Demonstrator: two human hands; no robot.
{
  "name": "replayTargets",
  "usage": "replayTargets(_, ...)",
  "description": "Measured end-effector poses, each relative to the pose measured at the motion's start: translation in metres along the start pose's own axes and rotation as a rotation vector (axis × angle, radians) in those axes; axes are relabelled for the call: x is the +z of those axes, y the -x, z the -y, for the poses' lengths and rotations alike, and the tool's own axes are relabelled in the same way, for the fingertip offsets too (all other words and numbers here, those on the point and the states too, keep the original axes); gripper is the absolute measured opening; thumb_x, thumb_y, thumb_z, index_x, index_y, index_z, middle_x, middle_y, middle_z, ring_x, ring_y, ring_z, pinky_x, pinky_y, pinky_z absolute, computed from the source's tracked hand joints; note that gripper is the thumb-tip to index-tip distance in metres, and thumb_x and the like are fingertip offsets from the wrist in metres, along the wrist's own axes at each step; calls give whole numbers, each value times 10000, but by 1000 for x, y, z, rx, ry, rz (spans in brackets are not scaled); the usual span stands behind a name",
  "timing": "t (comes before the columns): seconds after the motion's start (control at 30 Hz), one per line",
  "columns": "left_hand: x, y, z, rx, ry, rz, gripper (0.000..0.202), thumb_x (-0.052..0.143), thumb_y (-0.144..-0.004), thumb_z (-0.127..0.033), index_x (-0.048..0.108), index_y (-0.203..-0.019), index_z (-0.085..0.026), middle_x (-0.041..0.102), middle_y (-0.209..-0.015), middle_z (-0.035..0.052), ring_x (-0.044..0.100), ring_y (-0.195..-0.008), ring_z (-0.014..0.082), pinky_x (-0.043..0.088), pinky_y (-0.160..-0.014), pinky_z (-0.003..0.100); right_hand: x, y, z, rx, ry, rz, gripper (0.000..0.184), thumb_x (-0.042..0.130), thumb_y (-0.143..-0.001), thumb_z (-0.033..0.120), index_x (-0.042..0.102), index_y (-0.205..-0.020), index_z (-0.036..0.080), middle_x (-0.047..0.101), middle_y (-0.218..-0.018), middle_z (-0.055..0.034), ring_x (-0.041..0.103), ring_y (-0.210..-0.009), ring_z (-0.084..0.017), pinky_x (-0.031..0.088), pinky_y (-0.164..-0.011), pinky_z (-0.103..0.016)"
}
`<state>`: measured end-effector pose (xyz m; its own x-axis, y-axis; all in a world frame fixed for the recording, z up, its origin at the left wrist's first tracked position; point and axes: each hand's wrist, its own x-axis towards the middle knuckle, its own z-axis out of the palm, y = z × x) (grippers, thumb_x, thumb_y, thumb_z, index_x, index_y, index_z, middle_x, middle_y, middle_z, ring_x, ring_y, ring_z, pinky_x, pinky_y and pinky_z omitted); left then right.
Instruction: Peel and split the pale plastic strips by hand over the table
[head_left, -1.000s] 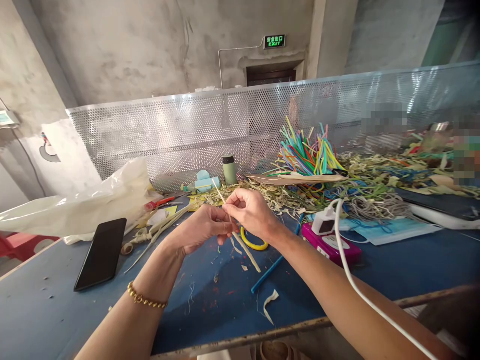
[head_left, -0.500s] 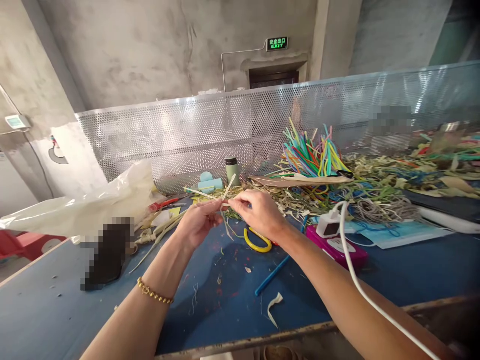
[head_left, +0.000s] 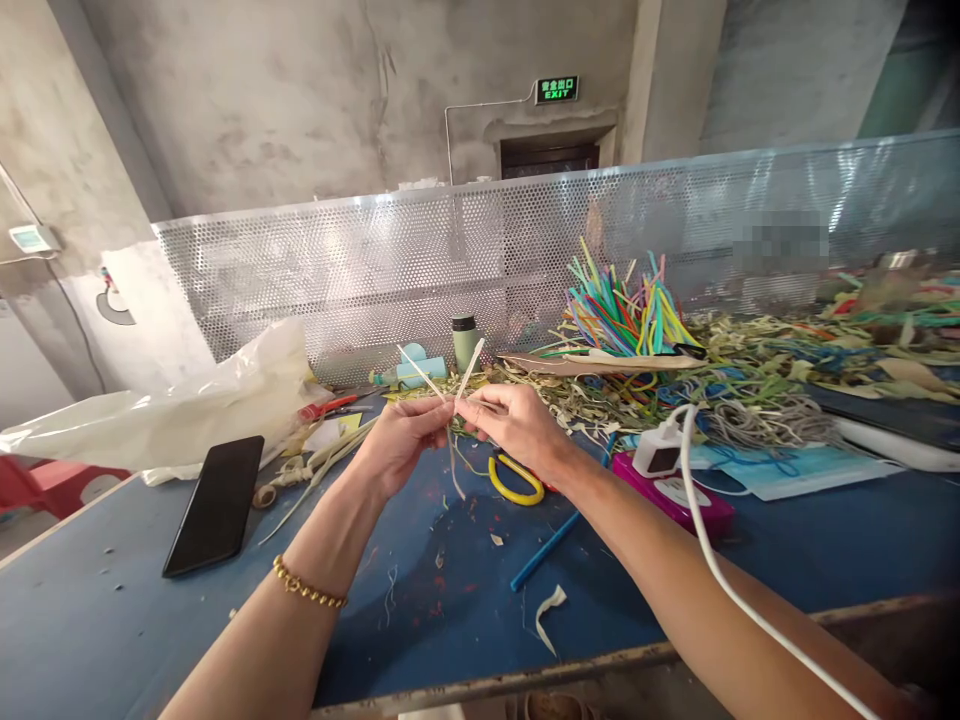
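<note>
Above the blue table (head_left: 90, 620), both hands pinch thin pale straw strips (head_left: 466, 375). My left hand (head_left: 405, 440), with a gold bracelet on its wrist, is closed on one strip whose end points up and to the left. My right hand (head_left: 514, 425) is closed on another strip that sticks up beside it. The fingertips of the two hands nearly touch. A thin strand hangs down below them toward the table. Yellow-handled scissors (head_left: 514, 482) lie on the table just under my right hand.
A black phone (head_left: 216, 503) lies at left beside a crumpled plastic bag (head_left: 172, 410). A blue stick (head_left: 546, 550), a magenta box with a white charger and cable (head_left: 664, 465), a small green bottle (head_left: 465, 341), coloured sticks (head_left: 626, 310) and heaped straw scraps sit before a perforated metal screen (head_left: 337, 270).
The long strip that hung below my hands has been drawn up; its ends now stick up in a V above my fingers. Both hands rose slightly and stayed together.
</note>
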<state>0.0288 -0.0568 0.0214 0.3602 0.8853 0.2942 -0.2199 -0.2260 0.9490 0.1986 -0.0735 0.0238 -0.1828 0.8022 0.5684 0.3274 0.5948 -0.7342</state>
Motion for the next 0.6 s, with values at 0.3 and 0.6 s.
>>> replayTargets(0.3, -3, 0, -4, -4, 36, -77, 209, 835, -631, -260, 695, -627, -104, 599, -608, 20, 496, -533, 84, 363, -538, 239, -11, -3, 0, -62, 279, 21, 184, 576, -796, 204, 754, -823, 165, 694, -739, -46, 559, -655, -149, 413, -626, -283)
replayTargets(0.6, 5, 1, 0, 176, -165, -228, 173, 831, -624, -245, 741, -700, -118, 690, -800, 45, 478, -558, 67, 338, -524, 235, -10, -2, 4, -307, 582, -79, 171, 632, -866, 300, 753, -834, 183, 715, -853, -76, 588, -855, -211, 398, -830, -375)
